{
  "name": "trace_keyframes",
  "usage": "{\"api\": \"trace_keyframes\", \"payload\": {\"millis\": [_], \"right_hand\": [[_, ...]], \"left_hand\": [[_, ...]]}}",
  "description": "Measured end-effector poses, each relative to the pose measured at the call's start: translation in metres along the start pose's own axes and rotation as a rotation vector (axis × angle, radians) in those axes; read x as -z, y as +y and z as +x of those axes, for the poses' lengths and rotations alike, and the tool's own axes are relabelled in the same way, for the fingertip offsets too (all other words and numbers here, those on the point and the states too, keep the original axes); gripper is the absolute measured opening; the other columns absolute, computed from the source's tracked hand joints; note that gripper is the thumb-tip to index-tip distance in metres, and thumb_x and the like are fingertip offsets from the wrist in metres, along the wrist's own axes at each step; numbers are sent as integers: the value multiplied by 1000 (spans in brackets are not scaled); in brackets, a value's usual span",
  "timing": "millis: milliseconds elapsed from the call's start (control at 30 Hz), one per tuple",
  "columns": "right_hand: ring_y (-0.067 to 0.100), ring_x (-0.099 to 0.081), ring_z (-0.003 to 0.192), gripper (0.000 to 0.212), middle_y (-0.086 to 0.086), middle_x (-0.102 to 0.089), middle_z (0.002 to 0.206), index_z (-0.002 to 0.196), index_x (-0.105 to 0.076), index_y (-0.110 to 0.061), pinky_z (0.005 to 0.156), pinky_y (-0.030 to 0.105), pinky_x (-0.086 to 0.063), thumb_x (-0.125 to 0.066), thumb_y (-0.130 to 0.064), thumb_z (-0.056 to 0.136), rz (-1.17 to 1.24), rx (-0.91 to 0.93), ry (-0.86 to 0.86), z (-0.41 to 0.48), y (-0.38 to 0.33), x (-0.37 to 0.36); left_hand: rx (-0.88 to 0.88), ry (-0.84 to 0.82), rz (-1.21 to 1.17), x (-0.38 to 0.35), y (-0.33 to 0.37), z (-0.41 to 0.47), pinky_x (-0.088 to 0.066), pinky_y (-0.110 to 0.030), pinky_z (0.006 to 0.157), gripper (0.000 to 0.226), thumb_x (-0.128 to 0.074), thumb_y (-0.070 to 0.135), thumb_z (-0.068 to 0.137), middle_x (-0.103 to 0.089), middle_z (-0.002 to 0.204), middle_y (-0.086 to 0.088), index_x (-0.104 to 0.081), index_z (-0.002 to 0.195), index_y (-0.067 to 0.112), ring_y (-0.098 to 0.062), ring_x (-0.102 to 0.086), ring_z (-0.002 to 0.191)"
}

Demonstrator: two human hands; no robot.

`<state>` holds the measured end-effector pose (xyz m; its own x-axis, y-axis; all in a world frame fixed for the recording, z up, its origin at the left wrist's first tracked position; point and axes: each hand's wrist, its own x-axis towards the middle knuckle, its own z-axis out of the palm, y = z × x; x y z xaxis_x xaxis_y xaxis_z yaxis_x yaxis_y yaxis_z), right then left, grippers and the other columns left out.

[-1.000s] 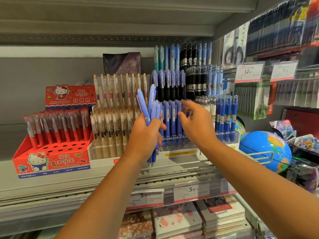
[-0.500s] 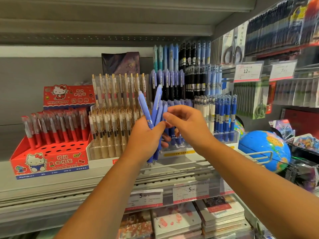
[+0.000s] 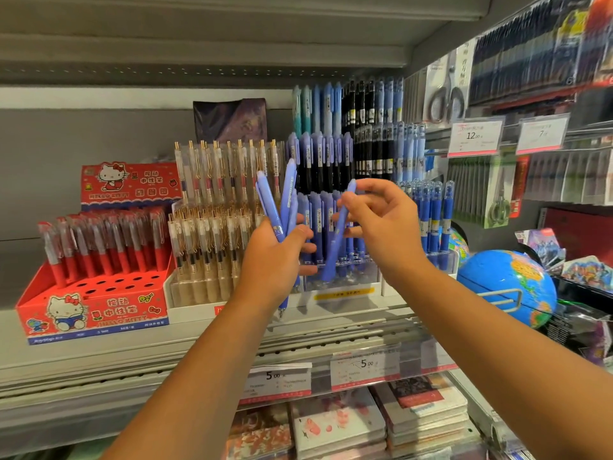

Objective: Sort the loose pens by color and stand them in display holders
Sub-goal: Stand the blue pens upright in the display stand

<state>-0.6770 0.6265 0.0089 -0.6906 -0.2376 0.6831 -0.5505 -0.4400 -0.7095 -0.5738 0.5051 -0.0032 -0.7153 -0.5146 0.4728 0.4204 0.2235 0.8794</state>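
My left hand (image 3: 277,257) grips a bundle of periwinkle-blue pens (image 3: 280,200), fanned upward in front of the shelf. Just to its right, my right hand (image 3: 381,227) pinches a single periwinkle pen (image 3: 338,234), tilted with its tip down over the clear tiered display holder (image 3: 341,283). That holder carries rows of periwinkle, black and light-blue pens (image 3: 318,154) standing upright. The lower ends of the bundle are hidden behind my left hand.
A red Hello Kitty box (image 3: 93,293) of red pens stands at the left, with a clear holder of gold-clip pens (image 3: 212,227) beside it. Darker blue pens (image 3: 431,220) and a globe (image 3: 507,287) sit at the right. Price tags (image 3: 365,366) line the shelf edge; notebooks lie below.
My right hand came back from the holder to the bundle, took one pen from it, and now holds that pen apart to the right, over the holder.
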Motion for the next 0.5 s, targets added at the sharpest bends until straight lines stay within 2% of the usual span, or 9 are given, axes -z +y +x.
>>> {"api": "trace_keyframes", "payload": {"millis": [67,133,200,267,333,433,500], "right_hand": [[22,-73,73,14,8,-69,93,104,-61,-17,57,31,-59,-68,-15,92,-100,98,78,2,2,3],[22,-72,72,14,0,-67,94,105,-60,-19,59,37,-60,-67,-17,93,-171,178,133,5,4,5],[23,-72,75,18,-5,-66,96,110,-58,-19,62,44,-61,-66,-18,94,-229,234,169,9,6,8],[23,-72,77,22,-6,-64,98,115,-58,-18,66,46,-60,-65,-20,94,-296,283,204,13,6,11],[24,-71,80,21,-3,-64,100,115,-60,-19,69,47,-59,-65,-21,94,-348,331,230,15,7,13],[18,-69,76,16,1,-64,102,109,-60,-25,65,45,-58,-66,-25,94,-441,377,264,17,10,14],[15,-66,71,17,-1,-64,99,108,-61,-22,64,42,-57,-66,-28,93,-516,382,267,18,12,14]], "left_hand": [[-15,13,46,1,-3,2,-61,-34,57,12,-57,16,99,-61,86,-4,-62,109,21,-10,-60,67],[-38,8,83,3,-5,2,-59,-28,57,13,-57,21,99,-57,78,-2,-63,111,21,-6,-55,59],[-43,-8,110,3,-5,1,-56,-26,60,14,-56,26,100,-60,77,1,-65,105,16,-5,-53,54],[-49,-40,141,3,-5,0,-53,-29,63,13,-54,27,100,-65,81,10,-64,94,20,-7,-52,55],[-68,-67,166,2,-3,-1,-52,-26,62,17,-52,26,101,-69,81,18,-62,88,23,-7,-53,56],[-81,-90,117,2,0,-4,-52,-19,60,14,-50,23,102,-70,82,9,-63,100,21,-9,-57,58],[-81,-104,115,1,1,-4,-56,-24,61,16,-49,23,103,-70,85,4,-61,113,20,-11,-61,61]]}}
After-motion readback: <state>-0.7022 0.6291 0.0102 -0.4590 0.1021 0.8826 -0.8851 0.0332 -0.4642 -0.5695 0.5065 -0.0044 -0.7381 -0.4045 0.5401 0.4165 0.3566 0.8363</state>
